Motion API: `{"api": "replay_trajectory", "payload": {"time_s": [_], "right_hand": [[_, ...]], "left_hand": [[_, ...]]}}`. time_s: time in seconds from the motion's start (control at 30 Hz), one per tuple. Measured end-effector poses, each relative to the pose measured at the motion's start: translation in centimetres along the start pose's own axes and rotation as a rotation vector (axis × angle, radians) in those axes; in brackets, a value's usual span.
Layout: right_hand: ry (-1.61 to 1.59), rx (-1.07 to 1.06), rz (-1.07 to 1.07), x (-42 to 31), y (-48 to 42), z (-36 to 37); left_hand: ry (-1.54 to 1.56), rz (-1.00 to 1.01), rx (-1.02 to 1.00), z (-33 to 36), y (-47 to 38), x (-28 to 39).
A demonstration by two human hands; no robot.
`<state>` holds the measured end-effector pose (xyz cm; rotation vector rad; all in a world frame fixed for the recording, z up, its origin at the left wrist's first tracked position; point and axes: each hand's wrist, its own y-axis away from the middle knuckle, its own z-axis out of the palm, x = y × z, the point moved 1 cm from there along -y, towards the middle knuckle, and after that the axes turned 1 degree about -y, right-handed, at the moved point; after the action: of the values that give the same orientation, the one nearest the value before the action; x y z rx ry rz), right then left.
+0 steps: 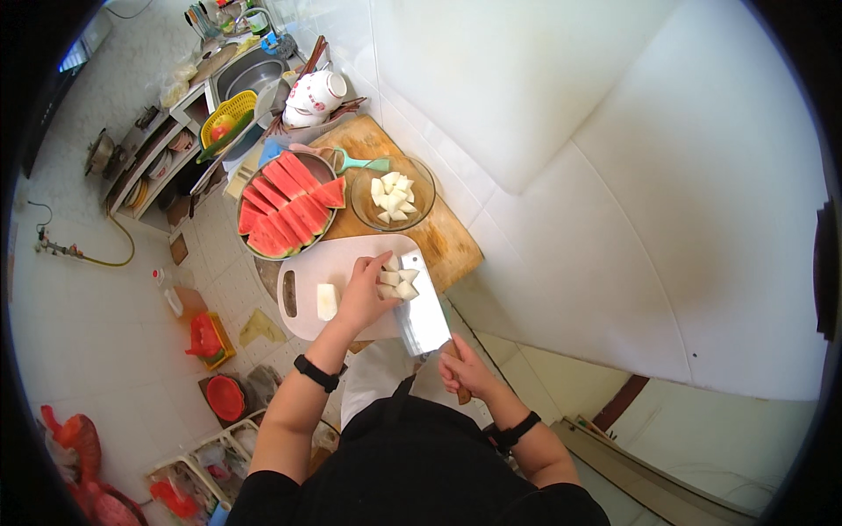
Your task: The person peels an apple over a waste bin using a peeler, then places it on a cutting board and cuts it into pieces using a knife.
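Note:
My right hand (460, 369) grips the wooden handle of a cleaver (426, 315), whose broad blade lies flat over the right side of a pale cutting board (352, 253). Several white fruit chunks (402, 283) rest on the blade's far part. Against their left side, my left hand (368, 289) has its fingers spread around them. One larger white fruit piece (327, 302) lies on the board, left of that hand. Beyond the board, a glass bowl (426, 204) holds more white chunks. A round tray (247, 244) of watermelon slices (289, 204) stands at its left.
Under the bowl is a wooden board (454, 243) by the tiled wall. A green peeler (362, 162) lies behind the bowl. Stacked bowls (316, 95), a yellow basket (230, 108) and a sink (253, 72) are farther back. Bins (225, 398) stand on the floor at left.

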<state>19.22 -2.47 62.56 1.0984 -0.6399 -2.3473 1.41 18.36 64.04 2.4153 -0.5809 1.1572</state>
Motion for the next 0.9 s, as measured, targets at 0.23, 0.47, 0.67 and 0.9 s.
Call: {"api": "replay_trajectory", "payload": {"time_s": [0.23, 0.47, 0.67, 0.9], "right_hand": [[0.121, -0.006, -0.143, -7.2, 2.6, 5.2], [0.306, 0.094, -0.311, -14.5, -2.1, 8.0], [0.417, 0.228, -0.384, -14.0, -2.6, 7.2], [0.44, 0.291, -0.4, -11.3, 1.5, 5.5]], "left_hand": [[0.162, 0.083, 0.082, -4.2, -2.7, 3.9], [0.369, -0.128, 0.042, -5.3, -14.5, 3.6], [0.263, -0.133, 0.19, -5.1, -17.4, -0.6], [-0.18, 0.022, -0.24, -5.3, -15.8, 0.0]]}}
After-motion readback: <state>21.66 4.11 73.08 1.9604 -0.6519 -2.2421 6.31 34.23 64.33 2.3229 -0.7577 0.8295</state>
